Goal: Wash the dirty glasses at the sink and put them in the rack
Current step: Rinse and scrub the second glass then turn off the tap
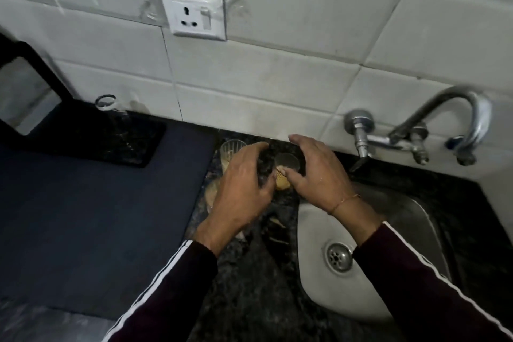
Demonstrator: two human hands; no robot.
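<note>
Three dirty glasses stand on the dark stone counter left of the sink. One clear glass (232,147) with pale residue is by the wall. A second glass (287,160) stands between my hands, brownish dregs at its base. A third glass (212,193) is mostly hidden under my left hand (244,178), whose curved fingers hover above the counter with nothing seen in them. My right hand (319,175) curls round the middle glass, thumb on its near side and fingers over its far side. The steel sink (410,219) lies under my right forearm.
A chrome tap (455,119) juts from the tiled wall over the sink; the drain (340,257) is bare. A dark mat (97,216) covers the counter at left, with a black tray (116,144) and a clear glass (107,104) behind it. A wall socket (194,15) sits above.
</note>
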